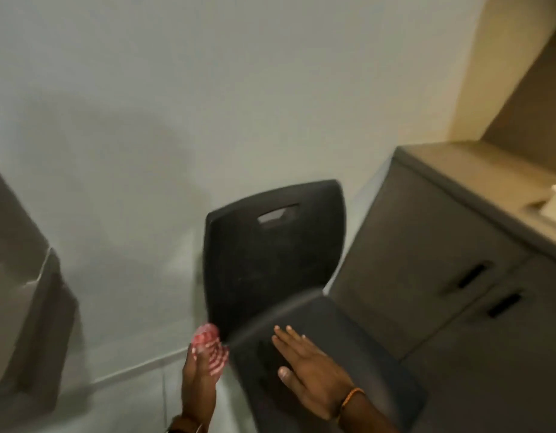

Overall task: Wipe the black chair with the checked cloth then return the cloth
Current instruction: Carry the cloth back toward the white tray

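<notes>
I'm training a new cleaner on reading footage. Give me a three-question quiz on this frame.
1. True or false: the right hand holds the checked cloth.
2. Multiple choice: the right hand is over which part of the black chair? A) backrest B) seat C) a leg
3. Short answer: what stands immediately right of the chair?

Key:
1. False. The left hand has the cloth bunched in its grip.
2. B. It is open, palm down, fingers spread over the seat.
3. A grey cabinet with dark handles.
</notes>
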{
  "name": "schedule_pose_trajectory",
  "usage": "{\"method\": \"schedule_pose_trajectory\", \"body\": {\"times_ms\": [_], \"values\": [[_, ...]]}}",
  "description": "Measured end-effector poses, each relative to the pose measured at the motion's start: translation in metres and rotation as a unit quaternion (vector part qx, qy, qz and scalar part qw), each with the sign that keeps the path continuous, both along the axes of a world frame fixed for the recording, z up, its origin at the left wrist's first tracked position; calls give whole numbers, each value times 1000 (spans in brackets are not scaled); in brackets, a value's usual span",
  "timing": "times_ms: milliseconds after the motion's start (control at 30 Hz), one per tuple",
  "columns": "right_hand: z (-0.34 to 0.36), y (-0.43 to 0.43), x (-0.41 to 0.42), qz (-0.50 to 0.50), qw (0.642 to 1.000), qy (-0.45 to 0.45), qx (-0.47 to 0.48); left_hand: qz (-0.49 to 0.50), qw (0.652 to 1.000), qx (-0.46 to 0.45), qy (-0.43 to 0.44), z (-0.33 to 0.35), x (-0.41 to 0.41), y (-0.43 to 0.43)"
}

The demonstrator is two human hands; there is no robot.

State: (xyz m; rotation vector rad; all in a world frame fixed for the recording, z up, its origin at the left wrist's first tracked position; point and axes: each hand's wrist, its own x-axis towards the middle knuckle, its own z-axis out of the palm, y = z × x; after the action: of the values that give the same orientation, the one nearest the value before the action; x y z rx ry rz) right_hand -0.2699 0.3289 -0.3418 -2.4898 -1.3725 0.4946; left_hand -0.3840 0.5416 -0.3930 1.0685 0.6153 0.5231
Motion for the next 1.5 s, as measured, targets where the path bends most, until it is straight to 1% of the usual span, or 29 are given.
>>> {"method": "schedule_pose_trajectory", "body": {"times_ms": [67,167,300,367,467,533,600,667,700,767,833,867,900,933,967,1000,1067,1100,1200,1233,1267,1333,1400,1433,1467,1500], "values": [[43,-27,8,-29,999,-18,10,-9,1000,10,-22,41,18,-26],[104,-83,24,-82,995,-49,28,-54,996,59,-51,103,53,-82],[176,-176,47,-152,980,-125,44,-158,978,90,-101,183,104,-171],[211,-229,58,-190,966,-166,54,-210,963,114,-126,220,132,-217],[254,-311,69,-243,940,-230,64,-248,946,152,-141,275,172,-288],[276,-363,72,-287,916,-272,62,-265,937,178,-145,312,192,-335],[286,-408,70,-336,895,-290,49,-292,920,199,-170,346,208,-380],[288,-446,67,-400,876,-268,8,-311,907,216,-186,371,224,-426],[285,-463,67,-430,870,-242,-11,-320,905,211,-184,382,232,-449],[273,-491,66,-468,867,-167,-28,-338,906,203,-155,403,250,-488],[260,-512,65,-478,872,-97,-39,-364,900,202,-130,421,273,-523],[253,-518,65,-473,876,-81,-51,-386,889,206,-133,429,285,-539],[246,-522,65,-467,878,-79,-67,-402,875,229,-144,434,296,-551],[239,-526,66,-464,878,-90,-79,-414,853,278,-157,437,308,-564],[234,-529,68,-465,875,-106,-83,-422,820,346,-170,436,320,-576],[231,-530,70,-468,872,-121,-81,-429,777,424,-180,429,334,-585],[230,-530,76,-464,871,-135,-84,-440,662,581,-176,412,359,-597],[231,-529,78,-461,874,-130,-88,-451,601,641,-158,402,368,-602],[232,-527,80,-463,872,-118,-100,-482,432,759,-71,379,380,-613],[233,-527,80,-462,873,-115,-108,-496,387,775,-49,375,381,-616],[235,-528,80,-461,873,-111,-114,-520,378,765,-30,374,380,-619],[235,-528,81,-461,873,-109,-119,-547,393,739,-2,379,377,-620],[236,-525,81,-461,873,-102,-121,-555,383,738,17,385,382,-619],[235,-526,80,-458,875,-102,-120,-576,399,712,42,385,385,-617],[235,-526,81,-457,875,-102,-121,-612,372,697,40,385,385,-617],[234,-527,81,-459,874,-104,-121,-615,351,705,33,389,385,-616]]}}
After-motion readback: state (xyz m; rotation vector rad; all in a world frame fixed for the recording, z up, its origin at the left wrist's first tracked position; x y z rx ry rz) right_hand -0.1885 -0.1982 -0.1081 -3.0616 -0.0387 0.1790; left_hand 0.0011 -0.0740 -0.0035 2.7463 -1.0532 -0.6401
